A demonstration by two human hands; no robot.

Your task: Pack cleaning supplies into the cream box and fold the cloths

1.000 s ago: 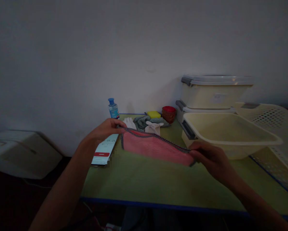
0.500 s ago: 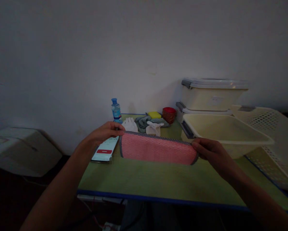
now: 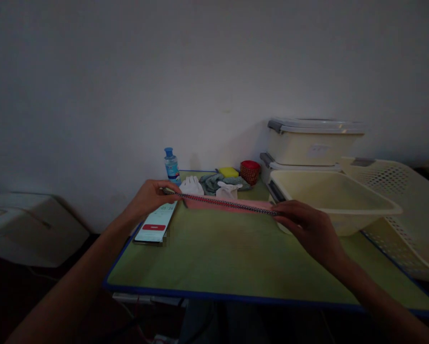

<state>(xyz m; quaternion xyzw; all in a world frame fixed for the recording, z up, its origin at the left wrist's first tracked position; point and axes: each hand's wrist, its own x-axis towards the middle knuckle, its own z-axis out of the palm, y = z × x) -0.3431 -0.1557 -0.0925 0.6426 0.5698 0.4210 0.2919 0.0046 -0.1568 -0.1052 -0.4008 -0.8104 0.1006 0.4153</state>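
Note:
A pink cloth [image 3: 232, 205] with a black-and-white checked edge is stretched between my two hands above the table. My left hand [image 3: 155, 196] pinches its left end, close to the phone [image 3: 155, 225] lying on the table. At the right end, my right hand [image 3: 305, 222] grips the edge between thumb and fingers, in front of an open cream bin [image 3: 336, 191]. The cloth is seen nearly edge-on, so most of its face is hidden.
Behind the cloth are a blue bottle [image 3: 171, 167], white gloves [image 3: 192, 185], a grey cloth [image 3: 210, 183], a yellow sponge [image 3: 228, 172] and a red woven basket [image 3: 250, 173]. Lidded bins [image 3: 314, 143] and a perforated white basket [image 3: 408, 191] stand right on the green table [image 3: 236, 258].
The pink cloth has tipped from hanging face-on to nearly edge-on. My right hand has shifted a little left; both hands keep their hold.

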